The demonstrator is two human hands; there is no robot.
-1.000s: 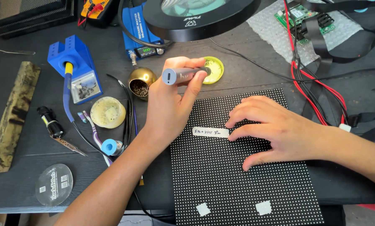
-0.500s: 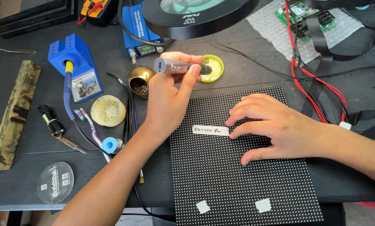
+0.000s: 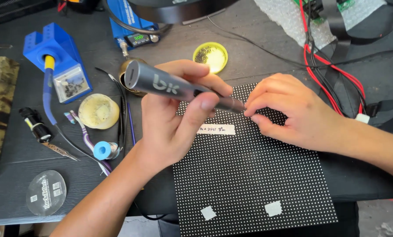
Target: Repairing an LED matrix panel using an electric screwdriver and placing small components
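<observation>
A grey pen-shaped power tool (image 3: 179,87) is gripped in the left hand (image 3: 174,118), the fingers being wrapped round its barrel with the thumb laid along the side; the tool is tilted, its blunt rear end raised towards the upper left and its tip lowered towards the right. The tip is met by the right hand (image 3: 288,112), whose fingertips (image 3: 251,109) are pinched together at the tool's front end, though what lies between them cannot be told. Both hands are held over a black dotted panel (image 3: 249,175), which lies flat on the dark workbench (image 3: 12,202) and bears a white paper label (image 3: 216,129) near its upper edge and two small white patches (image 3: 208,213) near its lower edge. To the left are seen a blue soldering-iron stand (image 3: 58,57), a round yellowish sponge pad (image 3: 99,111) and a brass wool tip cleaner (image 3: 128,77), the last partly hidden by the tool. A yellow round tin (image 3: 210,56) stands beyond the panel, and red and black wires (image 3: 324,74) run at the upper right.
</observation>
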